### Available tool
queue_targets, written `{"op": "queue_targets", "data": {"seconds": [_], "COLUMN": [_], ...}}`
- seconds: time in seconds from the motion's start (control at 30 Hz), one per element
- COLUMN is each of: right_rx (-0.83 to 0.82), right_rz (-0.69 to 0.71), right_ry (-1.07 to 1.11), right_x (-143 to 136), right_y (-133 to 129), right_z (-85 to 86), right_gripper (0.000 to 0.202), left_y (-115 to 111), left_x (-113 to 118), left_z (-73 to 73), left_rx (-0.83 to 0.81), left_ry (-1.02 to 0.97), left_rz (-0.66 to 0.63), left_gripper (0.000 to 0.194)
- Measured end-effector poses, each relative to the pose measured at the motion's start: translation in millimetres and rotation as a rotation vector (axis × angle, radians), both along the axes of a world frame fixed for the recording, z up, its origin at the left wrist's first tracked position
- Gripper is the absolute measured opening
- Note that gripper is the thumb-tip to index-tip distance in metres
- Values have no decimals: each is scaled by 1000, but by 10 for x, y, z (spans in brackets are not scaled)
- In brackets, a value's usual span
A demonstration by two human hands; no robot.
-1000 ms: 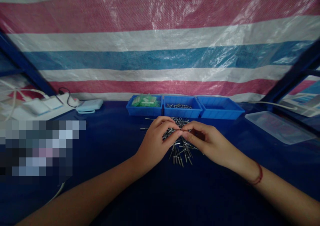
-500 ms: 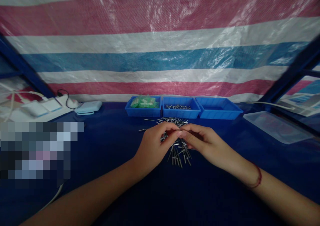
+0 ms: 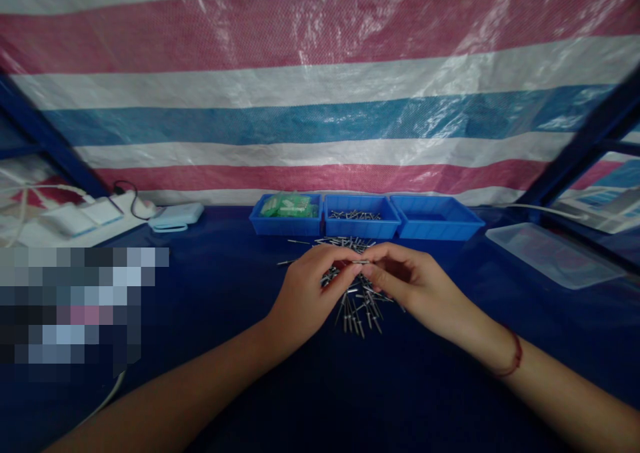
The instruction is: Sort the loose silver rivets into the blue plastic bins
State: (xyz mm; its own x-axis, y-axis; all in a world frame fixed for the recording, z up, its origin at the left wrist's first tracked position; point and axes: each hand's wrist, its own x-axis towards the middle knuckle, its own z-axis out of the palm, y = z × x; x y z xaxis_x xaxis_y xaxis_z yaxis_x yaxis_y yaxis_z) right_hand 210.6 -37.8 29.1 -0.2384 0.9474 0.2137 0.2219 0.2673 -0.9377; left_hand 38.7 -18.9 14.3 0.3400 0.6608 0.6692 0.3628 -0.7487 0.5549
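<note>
My left hand (image 3: 305, 289) pinches one end of a small silvery blind rivet (image 3: 361, 262) between thumb and index finger. At the other end, the thumb and index fingertips of my right hand (image 3: 420, 279) close on it too, so the fingertips of both hands nearly meet. Beneath and around them lies a loose pile of blind rivets (image 3: 356, 321) on the dark blue table (image 3: 320, 386). Part of that pile is hidden behind my fingers.
Along the back stand three blue bins: the left bin (image 3: 285, 226) with green packets, the middle bin (image 3: 363, 229) with rivets, the right bin (image 3: 440, 229). A clear plastic lid (image 3: 555, 256) lies at right. A power strip (image 3: 107, 223) and a light-blue case (image 3: 177, 217) are at left.
The fingers of my right hand have shifted and lifted slightly, and the rivet between the fingertips now shows more clearly. My left hand has barely moved.
</note>
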Motion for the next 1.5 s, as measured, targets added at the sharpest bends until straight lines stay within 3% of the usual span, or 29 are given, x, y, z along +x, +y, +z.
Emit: {"op": "queue_targets", "data": {"seconds": [0.3,0.67,0.9,1.0,1.17,1.23,1.3,1.4,1.5], "right_rx": [48,31,84,235,729,823,833,771,681], "right_rz": [-66,-26,-15,-44,-57,-118,-274,-559,-666], "right_ry": [80,141,39,-117,-605,-729,-761,-806,-1012], "right_x": [-9,-28,-25,-3,91,140,192,280,369], "right_y": [-17,-38,-77,-89,-93,-44,64,309,512], "right_z": [2,19,-2,8,84,120,140,112,40], "right_gripper": [14,13,13,8,5,9,12,21,27], "left_y": [21,44,51,53,60,70,88,118,138], "left_x": [10,3,7,2,1,6,11,11,-4], "left_z": [-7,-28,-31,-35,-38,-38,-42,-59,-77], "left_rx": [10,-18,-28,-36,-15,-19,-39,-44,-34], "left_ry": [-18,-7,31,50,92,103,102,114,186], "left_rz": [12,-2,-49,-90,-126,-102,-67,-46,-42], "left_gripper": [8,10,10,11,15,16,20,23,18]}}
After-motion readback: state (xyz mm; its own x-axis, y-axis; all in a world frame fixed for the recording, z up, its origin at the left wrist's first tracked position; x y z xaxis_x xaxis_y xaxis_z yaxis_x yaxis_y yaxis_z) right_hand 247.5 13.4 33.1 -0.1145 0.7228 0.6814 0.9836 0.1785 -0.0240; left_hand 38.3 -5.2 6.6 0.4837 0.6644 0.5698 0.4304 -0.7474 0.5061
